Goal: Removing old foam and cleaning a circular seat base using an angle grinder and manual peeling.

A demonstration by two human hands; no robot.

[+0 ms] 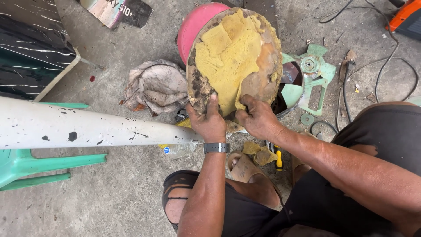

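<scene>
Two hands grip one worn round seat base, a disc with torn yellow foam stuck to its rusty brown underside, held upright over the concrete floor. Largest nearby, a long white pipe with chipped paint reaches in from the left hand's outer side, its tip almost at the wrist. Behind the disc, beyond both hands, sits a pink round cushion, and past the right hand lies a pale green metal bracket. A crumpled dirty rag lies just beyond the left hand. The left hand, wearing a dark wristband, clasps the disc's lower edge, thumb on the foam. The right hand pinches the foam's edge beside it. Torn foam scraps lie below the right hand.
</scene>
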